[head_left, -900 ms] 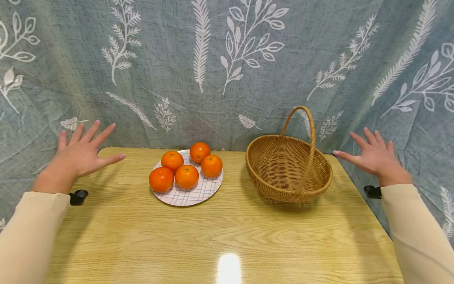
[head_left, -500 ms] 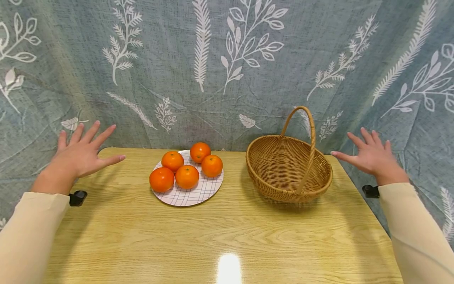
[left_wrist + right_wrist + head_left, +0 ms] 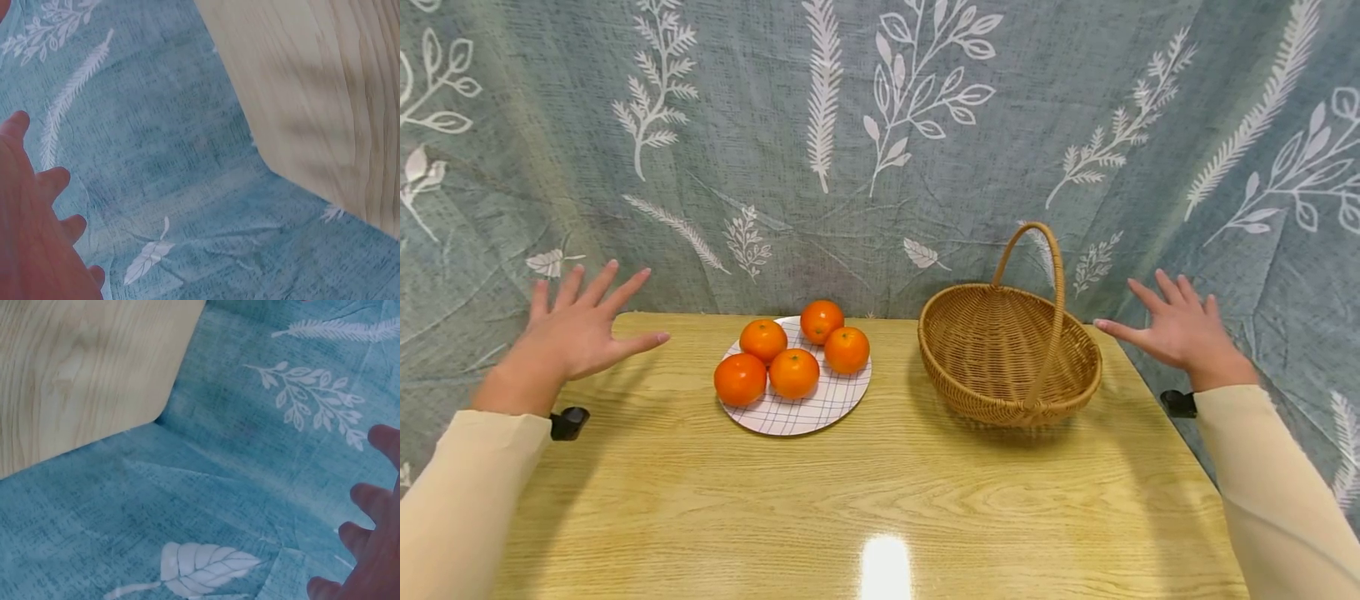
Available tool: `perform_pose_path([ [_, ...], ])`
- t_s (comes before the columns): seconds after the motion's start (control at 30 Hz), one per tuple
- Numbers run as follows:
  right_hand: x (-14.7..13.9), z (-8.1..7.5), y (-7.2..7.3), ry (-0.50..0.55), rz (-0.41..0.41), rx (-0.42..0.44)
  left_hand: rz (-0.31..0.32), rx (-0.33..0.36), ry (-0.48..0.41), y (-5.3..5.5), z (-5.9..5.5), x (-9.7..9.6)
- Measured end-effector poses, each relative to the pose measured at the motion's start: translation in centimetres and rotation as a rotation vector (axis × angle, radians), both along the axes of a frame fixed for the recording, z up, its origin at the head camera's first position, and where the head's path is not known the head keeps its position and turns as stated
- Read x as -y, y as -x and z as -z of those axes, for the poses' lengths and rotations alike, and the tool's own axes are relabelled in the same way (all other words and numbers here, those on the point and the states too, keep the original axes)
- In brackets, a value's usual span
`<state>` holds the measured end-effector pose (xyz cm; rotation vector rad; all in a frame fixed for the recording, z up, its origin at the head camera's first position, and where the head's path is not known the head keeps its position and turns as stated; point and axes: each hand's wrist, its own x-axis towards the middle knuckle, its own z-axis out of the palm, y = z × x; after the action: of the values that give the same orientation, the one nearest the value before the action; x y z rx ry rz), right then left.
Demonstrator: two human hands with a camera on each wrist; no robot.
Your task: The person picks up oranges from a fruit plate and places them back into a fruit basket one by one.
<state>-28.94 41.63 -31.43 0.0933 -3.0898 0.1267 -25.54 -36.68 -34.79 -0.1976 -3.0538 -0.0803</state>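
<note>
Five fingers fan wide on the left hand [image 3: 576,337], which has hold of nothing and hangs by the far left corner of the table [image 3: 880,475], a dark clip [image 3: 569,423] at its wrist. Its thumb points right, toward the plate [image 3: 812,410], with a band of wood between them. From the left wrist, the fingertips show against the curtain [image 3: 760,100], apart from the table's edge.

Next comes the plate, white and checked, its far rim at the table's far edge. Five oranges sit on its left and far parts: a left one [image 3: 741,380], one just beyond it [image 3: 763,341], a middle one [image 3: 794,374], a far one [image 3: 822,322] and a right one [image 3: 847,350]. The near right of the plate shows its checks.

A strip of wood parts plate from basket [image 3: 1000,408]. The basket stands upright near the far right corner, handle [image 3: 1051,275] raised, its woven inside in view. Wood stretches from both to the near side, with a glare spot [image 3: 884,567] there.

Farthest right, the right hand [image 3: 1187,337] is spread just as wide and grips nothing. Its palm lies beyond the table's right edge, its thumb tip near the basket's rim, though its height is hard to tell.
</note>
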Motion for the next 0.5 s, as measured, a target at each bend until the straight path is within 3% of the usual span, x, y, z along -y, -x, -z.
perform_pose_path([
  [0.3,0.6,1.8,-0.2,0.065,-0.061,-0.010,0.044,0.013,-0.077,-0.2,2.3,-1.8],
  [0.5,1.2,3.3,-0.7,0.160,-0.096,-0.006,0.108,-0.058,-0.160,-0.6,4.3,-3.7],
])
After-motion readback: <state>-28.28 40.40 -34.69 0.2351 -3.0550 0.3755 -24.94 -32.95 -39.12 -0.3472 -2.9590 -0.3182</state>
